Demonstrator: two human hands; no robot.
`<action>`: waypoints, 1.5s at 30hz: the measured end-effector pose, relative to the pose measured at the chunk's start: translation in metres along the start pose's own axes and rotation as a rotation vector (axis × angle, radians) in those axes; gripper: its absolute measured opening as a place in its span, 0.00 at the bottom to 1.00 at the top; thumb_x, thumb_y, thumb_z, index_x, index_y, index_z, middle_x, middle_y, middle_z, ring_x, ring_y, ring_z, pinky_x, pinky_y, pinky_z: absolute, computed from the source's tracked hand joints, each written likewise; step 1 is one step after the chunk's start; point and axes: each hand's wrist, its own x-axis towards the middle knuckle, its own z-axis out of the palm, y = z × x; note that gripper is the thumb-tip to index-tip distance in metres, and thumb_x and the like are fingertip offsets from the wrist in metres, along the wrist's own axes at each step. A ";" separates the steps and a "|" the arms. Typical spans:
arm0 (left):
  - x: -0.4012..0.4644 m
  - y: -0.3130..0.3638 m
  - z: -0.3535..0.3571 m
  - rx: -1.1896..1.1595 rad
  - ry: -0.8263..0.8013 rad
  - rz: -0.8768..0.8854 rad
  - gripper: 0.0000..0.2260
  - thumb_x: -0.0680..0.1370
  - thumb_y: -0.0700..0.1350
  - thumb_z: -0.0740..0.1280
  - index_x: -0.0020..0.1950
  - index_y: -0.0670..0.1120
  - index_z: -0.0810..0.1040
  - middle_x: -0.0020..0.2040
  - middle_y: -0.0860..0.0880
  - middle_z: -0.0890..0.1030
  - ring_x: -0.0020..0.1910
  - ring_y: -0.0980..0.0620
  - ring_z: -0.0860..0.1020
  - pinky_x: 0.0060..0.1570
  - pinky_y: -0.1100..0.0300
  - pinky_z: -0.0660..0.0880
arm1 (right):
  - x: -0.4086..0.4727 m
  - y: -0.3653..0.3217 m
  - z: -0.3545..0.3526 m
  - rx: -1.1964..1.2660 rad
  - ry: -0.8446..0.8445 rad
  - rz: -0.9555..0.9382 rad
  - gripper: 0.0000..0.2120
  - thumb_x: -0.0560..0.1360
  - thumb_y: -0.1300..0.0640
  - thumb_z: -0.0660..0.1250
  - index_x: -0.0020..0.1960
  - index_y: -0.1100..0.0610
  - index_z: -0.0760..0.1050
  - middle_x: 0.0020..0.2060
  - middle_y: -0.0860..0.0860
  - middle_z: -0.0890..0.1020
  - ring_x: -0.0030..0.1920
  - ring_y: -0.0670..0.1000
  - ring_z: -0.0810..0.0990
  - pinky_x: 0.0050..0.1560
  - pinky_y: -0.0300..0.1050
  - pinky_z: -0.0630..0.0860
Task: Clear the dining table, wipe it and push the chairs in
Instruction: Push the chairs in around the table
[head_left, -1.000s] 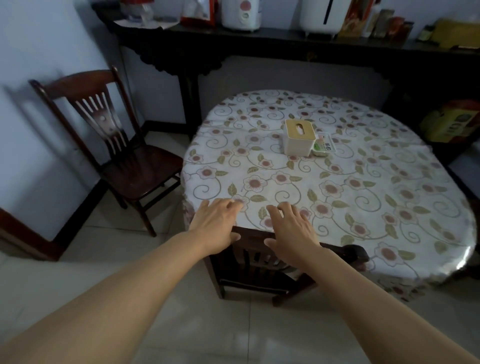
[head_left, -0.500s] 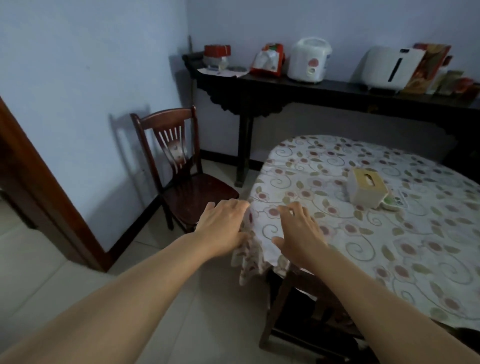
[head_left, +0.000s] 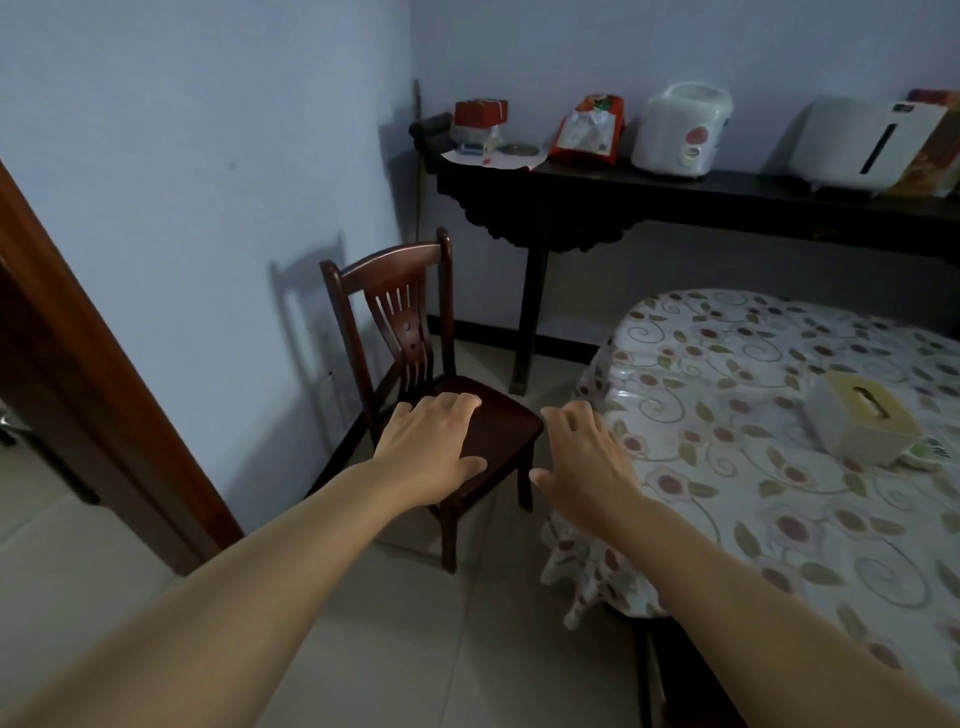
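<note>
Both hands have swung away from the tucked-in chair at the table edge, where they lay a second ago, and now reach out toward the free-standing wooden chair by the wall. Left hand hangs palm down with fingers loosely spread and slightly bent, holding nothing; it overlaps the dark seat in view, though whether it touches the seat cannot be told. Right hand is likewise open, fingers apart and relaxed, empty, just right of the left hand and in front of the near corner of the dining table. Beyond and to the right of the right hand a tissue box stands on the flowered cloth. Far past both hands, a dark side table against the wall carries a rice cooker
</note>
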 end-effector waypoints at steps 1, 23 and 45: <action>0.010 -0.013 0.000 0.002 -0.003 -0.004 0.32 0.76 0.56 0.65 0.74 0.49 0.57 0.72 0.50 0.65 0.70 0.49 0.65 0.69 0.51 0.60 | 0.015 -0.006 0.003 0.002 0.005 0.001 0.29 0.75 0.49 0.66 0.71 0.55 0.58 0.67 0.54 0.62 0.68 0.54 0.64 0.67 0.47 0.64; 0.247 -0.284 -0.027 0.024 -0.030 0.056 0.30 0.75 0.56 0.66 0.73 0.48 0.59 0.71 0.48 0.67 0.68 0.48 0.67 0.66 0.49 0.66 | 0.346 -0.132 0.052 0.048 0.034 0.094 0.29 0.75 0.50 0.67 0.71 0.55 0.60 0.66 0.54 0.64 0.66 0.54 0.66 0.66 0.48 0.65; 0.484 -0.467 -0.012 0.008 -0.068 0.155 0.20 0.77 0.42 0.61 0.70 0.50 0.65 0.68 0.49 0.69 0.64 0.47 0.70 0.59 0.50 0.67 | 0.595 -0.199 0.128 0.199 0.064 0.260 0.27 0.75 0.48 0.66 0.69 0.54 0.60 0.64 0.54 0.67 0.65 0.54 0.68 0.66 0.50 0.67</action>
